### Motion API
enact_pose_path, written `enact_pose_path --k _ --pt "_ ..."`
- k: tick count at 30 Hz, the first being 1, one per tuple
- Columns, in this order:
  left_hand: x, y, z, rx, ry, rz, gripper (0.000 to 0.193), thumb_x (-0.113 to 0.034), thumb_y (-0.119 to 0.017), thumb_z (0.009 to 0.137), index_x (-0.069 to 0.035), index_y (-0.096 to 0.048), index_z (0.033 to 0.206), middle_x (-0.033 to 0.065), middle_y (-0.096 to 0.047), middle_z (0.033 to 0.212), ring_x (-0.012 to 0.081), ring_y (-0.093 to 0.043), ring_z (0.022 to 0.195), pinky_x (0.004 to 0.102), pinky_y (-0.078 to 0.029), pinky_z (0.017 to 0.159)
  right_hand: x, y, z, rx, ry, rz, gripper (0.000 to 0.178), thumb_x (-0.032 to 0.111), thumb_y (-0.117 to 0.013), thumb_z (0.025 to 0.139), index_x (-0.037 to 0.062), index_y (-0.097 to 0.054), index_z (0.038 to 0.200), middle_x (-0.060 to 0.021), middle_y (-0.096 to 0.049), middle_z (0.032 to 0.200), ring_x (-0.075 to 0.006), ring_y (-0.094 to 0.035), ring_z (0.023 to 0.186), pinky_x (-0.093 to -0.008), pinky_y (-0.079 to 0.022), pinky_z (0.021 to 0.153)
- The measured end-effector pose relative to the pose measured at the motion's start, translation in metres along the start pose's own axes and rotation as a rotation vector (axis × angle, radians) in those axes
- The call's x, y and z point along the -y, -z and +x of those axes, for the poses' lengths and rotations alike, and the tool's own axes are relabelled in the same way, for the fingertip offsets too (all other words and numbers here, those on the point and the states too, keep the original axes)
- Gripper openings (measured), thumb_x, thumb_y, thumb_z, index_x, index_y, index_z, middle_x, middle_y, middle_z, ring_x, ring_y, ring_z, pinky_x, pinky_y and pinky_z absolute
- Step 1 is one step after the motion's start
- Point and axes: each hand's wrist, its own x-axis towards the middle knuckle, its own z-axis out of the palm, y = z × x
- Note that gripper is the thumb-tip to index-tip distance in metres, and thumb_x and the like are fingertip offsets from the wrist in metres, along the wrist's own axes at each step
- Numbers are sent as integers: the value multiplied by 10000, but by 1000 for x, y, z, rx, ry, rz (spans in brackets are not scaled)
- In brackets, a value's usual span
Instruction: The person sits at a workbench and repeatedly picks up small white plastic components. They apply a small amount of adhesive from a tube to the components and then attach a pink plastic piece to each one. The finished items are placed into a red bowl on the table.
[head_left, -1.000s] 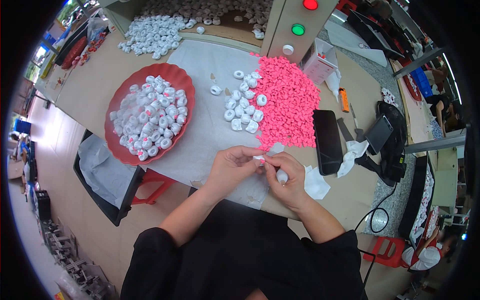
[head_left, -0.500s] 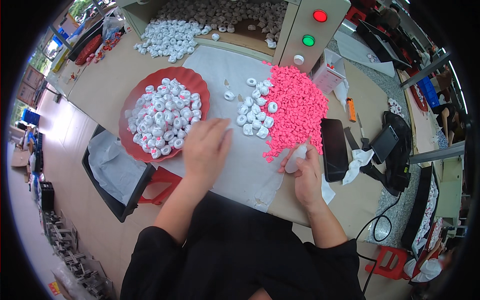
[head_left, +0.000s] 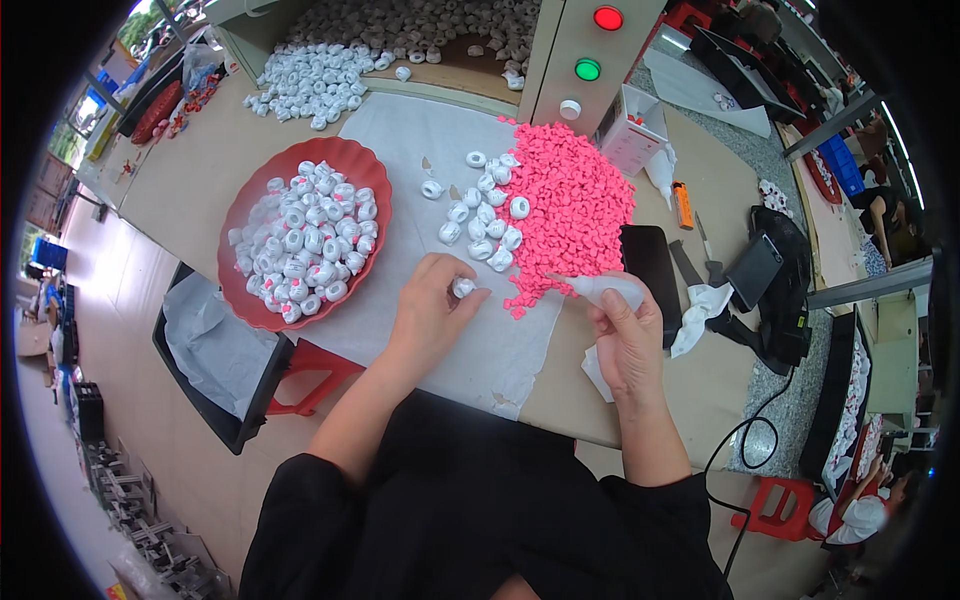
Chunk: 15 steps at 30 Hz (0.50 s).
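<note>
My left hand (head_left: 422,318) pinches a small white hollow piece (head_left: 463,287) between thumb and fingers, above a pale paper sheet (head_left: 500,365). In my right hand (head_left: 634,345) is a white squeeze bottle (head_left: 612,291), held tilted with its thin nozzle pointing left at the lower edge of a heap of small pink pieces (head_left: 572,205). Several loose white pieces (head_left: 487,220) lie along the heap's left side. Farther left, a red scalloped bowl (head_left: 368,160) is piled with similar white pieces, some showing pink bits.
Behind the sheet stands a cabinet (head_left: 545,75) with red and green buttons; white pieces (head_left: 315,80) spill from its opening. A white box (head_left: 632,130), an orange lighter (head_left: 683,205), a dark phone (head_left: 650,275) and a knife (head_left: 707,245) lie rightward. A black tray (head_left: 250,425) sits lower left.
My left hand has moved right from beside the bowl and now holds a white piece. My right hand has raised the bottle and turned its nozzle leftward. The whole view has shifted slightly.
</note>
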Motion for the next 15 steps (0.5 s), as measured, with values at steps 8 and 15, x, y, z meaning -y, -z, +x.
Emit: enact_pose_path --k 8,15 --pt "1 -24 -20 257 253 -978 349 22 -568 813 8 -478 1150 33 -545 984 81 -533 803 218 -451 708 -1 -9 -5 89 43 -22 209 60 -587 821 23 -482 999 -74 -558 882 -126 -533 708 -250 -430 627" --pt "-1 -33 -27 157 189 -949 314 82 -523 813 21 -459 1114 58 -548 968 78 -537 873 208 -449 748 -14 -10 -14 172 304 -398 210 90 -557 845 4 -440 997 -103 -488 951 -150 -516 793 -272 -445 693"
